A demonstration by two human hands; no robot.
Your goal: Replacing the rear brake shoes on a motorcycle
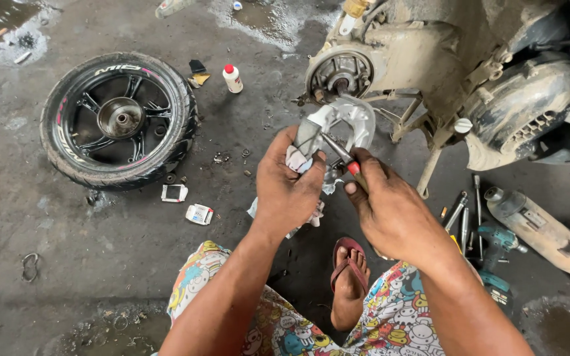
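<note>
While left hand (pixel 288 188) fingers clench curved grey metal shoe (pixel 341 122), right hand (pixel 390 211) grips screwdriver (pixel 341 155)

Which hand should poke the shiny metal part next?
Probably the right hand: it grips the screwdriver, tip already on the metal part. The left hand is busy holding that part with a rag.

the hands (pixel 338 191) hide the screwdriver (pixel 339 153) handle; the exhaust pipe (pixel 542 234) is cut off.

Soft, even daylight, faint shadows, wet glare at the top, sharp focus, slight wide-angle bending.
</note>
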